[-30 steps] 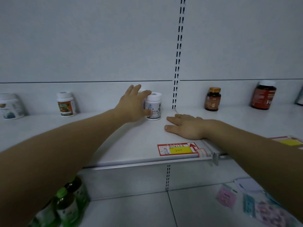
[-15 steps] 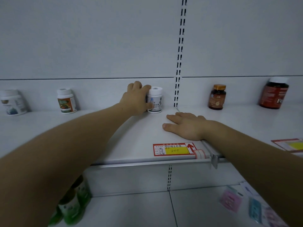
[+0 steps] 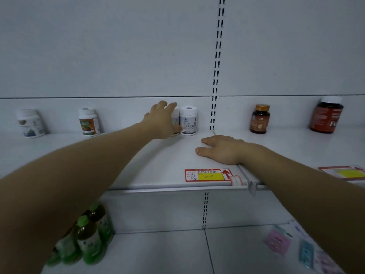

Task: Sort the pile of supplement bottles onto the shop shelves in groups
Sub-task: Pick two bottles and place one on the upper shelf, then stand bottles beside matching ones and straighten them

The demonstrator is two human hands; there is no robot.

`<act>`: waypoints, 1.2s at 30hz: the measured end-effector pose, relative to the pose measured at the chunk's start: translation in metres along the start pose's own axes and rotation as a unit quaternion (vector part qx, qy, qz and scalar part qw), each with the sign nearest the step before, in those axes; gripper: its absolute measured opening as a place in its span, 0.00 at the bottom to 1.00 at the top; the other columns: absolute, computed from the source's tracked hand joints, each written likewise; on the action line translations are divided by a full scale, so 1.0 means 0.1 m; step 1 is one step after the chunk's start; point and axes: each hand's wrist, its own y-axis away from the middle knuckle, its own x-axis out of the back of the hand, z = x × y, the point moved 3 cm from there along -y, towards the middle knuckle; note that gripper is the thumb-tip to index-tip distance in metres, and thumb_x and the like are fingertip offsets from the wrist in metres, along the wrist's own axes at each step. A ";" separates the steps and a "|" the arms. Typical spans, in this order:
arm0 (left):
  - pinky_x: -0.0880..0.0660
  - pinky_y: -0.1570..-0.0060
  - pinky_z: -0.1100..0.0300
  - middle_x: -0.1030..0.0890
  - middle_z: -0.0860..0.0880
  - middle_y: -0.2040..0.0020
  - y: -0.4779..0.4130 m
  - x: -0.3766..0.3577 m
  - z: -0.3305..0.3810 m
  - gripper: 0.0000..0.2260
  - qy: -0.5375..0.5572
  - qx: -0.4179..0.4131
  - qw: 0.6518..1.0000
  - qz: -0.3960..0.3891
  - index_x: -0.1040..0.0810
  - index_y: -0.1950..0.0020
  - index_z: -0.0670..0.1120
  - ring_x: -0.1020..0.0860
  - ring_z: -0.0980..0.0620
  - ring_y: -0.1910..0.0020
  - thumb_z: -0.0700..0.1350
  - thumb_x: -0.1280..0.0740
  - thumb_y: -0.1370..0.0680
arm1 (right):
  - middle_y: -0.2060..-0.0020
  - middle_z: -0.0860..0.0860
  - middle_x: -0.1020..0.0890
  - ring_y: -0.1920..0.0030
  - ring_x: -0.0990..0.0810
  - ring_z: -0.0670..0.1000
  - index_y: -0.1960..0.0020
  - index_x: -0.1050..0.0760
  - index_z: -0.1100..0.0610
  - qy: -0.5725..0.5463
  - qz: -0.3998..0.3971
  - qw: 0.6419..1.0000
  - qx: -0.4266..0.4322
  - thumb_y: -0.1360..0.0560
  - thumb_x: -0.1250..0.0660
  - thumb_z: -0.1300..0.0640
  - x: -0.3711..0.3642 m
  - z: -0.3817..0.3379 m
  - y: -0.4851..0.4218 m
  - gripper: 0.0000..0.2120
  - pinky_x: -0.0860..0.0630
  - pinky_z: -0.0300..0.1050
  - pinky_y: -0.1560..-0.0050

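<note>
Two white supplement bottles stand side by side at the back of the upper shelf (image 3: 138,171). The right one (image 3: 188,120) is fully visible. My left hand (image 3: 161,122) covers most of the left one (image 3: 175,117), with fingers over its top and the thumb low across its front. My right hand (image 3: 221,150) lies flat, palm down, on the shelf in front of them and holds nothing.
Along the back stand a white bottle (image 3: 30,123), an orange-labelled white bottle (image 3: 88,122), an amber bottle (image 3: 260,119) and a large red bottle (image 3: 326,115). Price tags (image 3: 207,175) sit on the shelf edge. Green bottles (image 3: 87,238) and coloured packets (image 3: 296,248) lie on the lower shelf.
My left hand has slid the white bottles back towards the rear wall, close to the slotted upright. My right hand has stayed flat on the shelf.
</note>
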 end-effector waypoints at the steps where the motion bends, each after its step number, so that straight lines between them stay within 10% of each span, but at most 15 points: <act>1: 0.40 0.30 0.45 0.44 0.45 0.24 0.11 0.03 -0.03 0.37 0.007 0.000 1.000 -0.015 0.46 0.23 0.50 0.42 0.42 0.27 0.57 0.32 0.26 | 0.23 0.50 0.44 0.24 0.44 0.54 0.23 0.45 0.45 -0.003 -0.007 1.000 0.003 0.27 0.48 0.28 0.03 -0.03 0.00 0.38 0.47 0.55 0.25; 16: 0.37 0.33 0.57 0.36 0.50 0.26 1.98 1.06 -1.53 0.28 0.022 0.034 0.995 -0.094 0.35 0.27 0.52 0.34 0.50 0.31 0.57 0.33 0.25 | 0.27 0.51 0.34 0.29 0.34 0.54 0.26 0.38 0.52 0.008 0.113 0.984 0.137 0.24 0.40 0.37 0.49 -2.49 0.10 0.32 0.36 0.49 0.33; 36: 0.32 0.37 0.57 0.31 0.49 0.30 5.88 2.32 -5.35 0.25 0.034 0.462 0.886 -0.008 0.33 0.29 0.52 0.30 0.50 0.35 0.55 0.33 0.24 | 0.29 0.54 0.32 0.33 0.30 0.56 0.27 0.36 0.52 0.025 0.041 0.842 0.537 0.22 0.40 0.41 -1.29 -8.43 1.26 0.27 0.31 0.49 0.40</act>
